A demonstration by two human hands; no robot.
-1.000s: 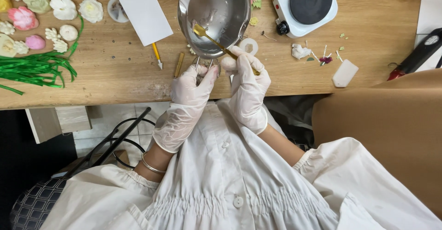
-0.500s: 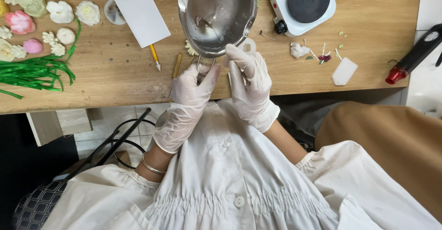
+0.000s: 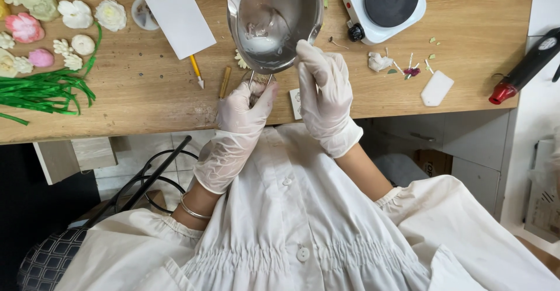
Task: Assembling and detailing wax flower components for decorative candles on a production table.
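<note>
The steel pan (image 3: 274, 20), tilted just above both gloved hands, was gripped by its handle in the left hand (image 3: 248, 107) and pinched at the rim by the right hand (image 3: 324, 90); its whitish contents (image 3: 259, 43) could likely spill if slick gloves slipped.

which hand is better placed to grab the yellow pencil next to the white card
Left, probably. The left hand sits at the metal bowl's handle, on the same side as the yellow pencil and closer to it. The right hand is at the bowl's rim on the far side and would have to cross over.
</note>
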